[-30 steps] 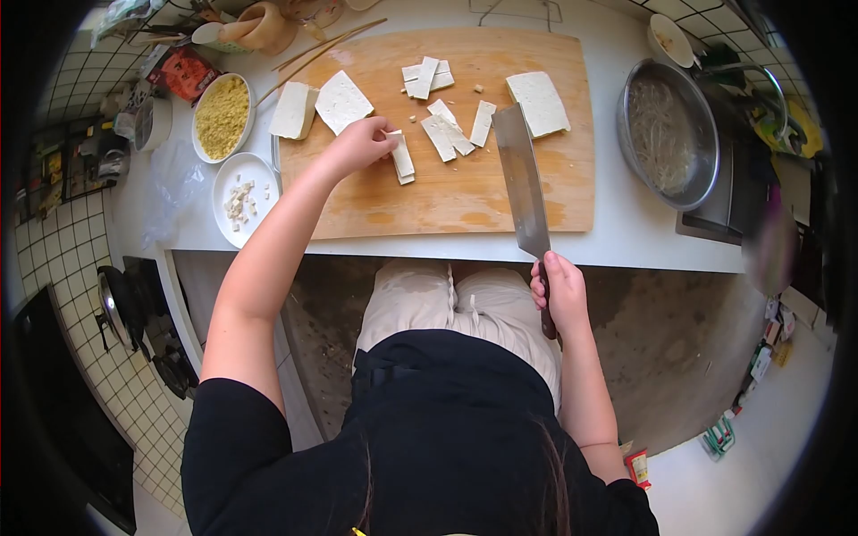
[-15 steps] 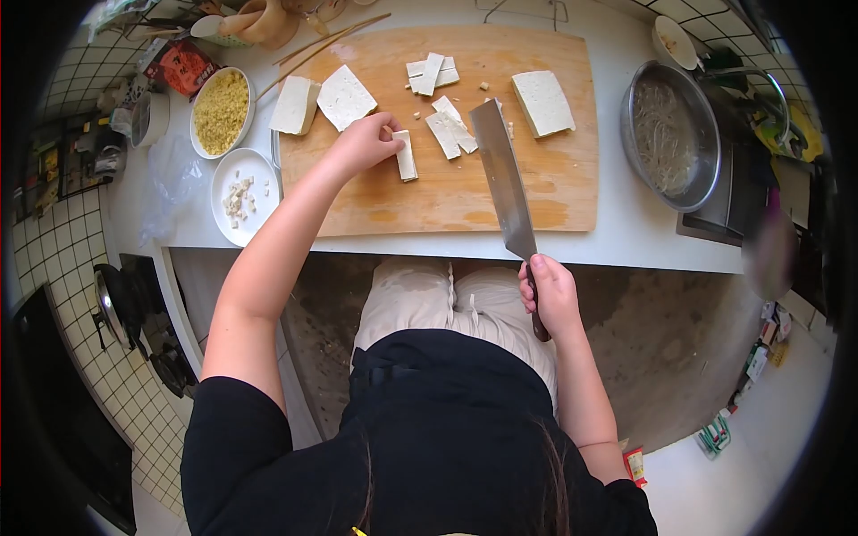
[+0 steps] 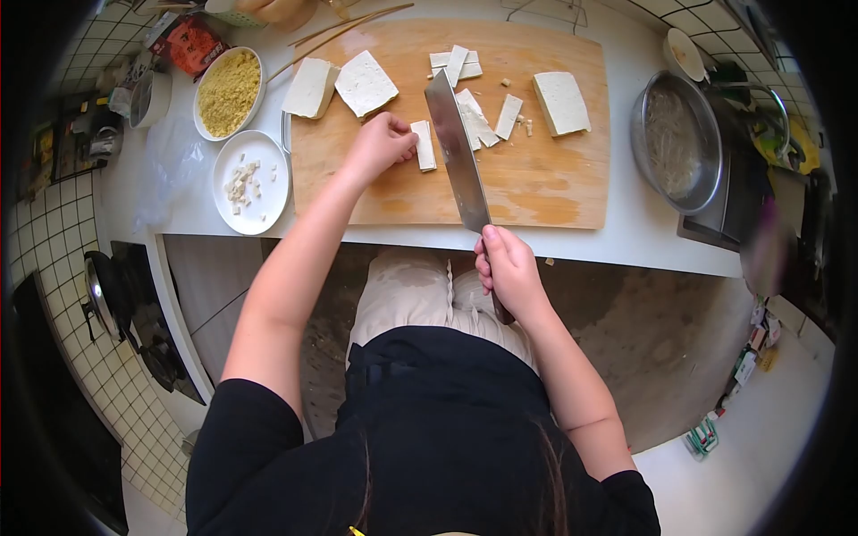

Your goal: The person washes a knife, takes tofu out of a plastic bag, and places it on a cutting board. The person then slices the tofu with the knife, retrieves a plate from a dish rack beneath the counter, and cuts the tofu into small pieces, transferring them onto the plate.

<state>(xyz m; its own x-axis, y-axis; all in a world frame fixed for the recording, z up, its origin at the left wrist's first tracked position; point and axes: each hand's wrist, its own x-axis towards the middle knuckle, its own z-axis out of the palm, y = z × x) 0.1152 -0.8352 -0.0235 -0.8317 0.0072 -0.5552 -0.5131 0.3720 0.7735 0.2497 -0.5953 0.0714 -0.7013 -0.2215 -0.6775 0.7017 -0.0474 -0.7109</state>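
My right hand (image 3: 511, 266) is closed round the dark handle of a cleaver (image 3: 458, 147), whose broad blade points up and left over the wooden board (image 3: 536, 192). Just left of the blade lies a white tofu-like strip (image 3: 424, 146). My left hand (image 3: 384, 145) has its fingers bent together at that strip's left edge; the fingertips are partly hidden. Two white blocks (image 3: 365, 84) sit behind my left hand, and another block (image 3: 561, 104) is at the right. Several cut slices (image 3: 475, 120) lie behind and beside the blade, with small crumbs near them.
Left of the board are a white plate (image 3: 275, 195) with small white cubes and a bowl of yellow crumbly food (image 3: 229, 93). Thin sticks (image 3: 353, 24) rest on the board's back left. At right stands a metal basin (image 3: 642, 147) holding translucent strands.
The cleaver and my right hand have moved left, bringing the blade close to the strip by my left hand. The whole view has shifted slightly.
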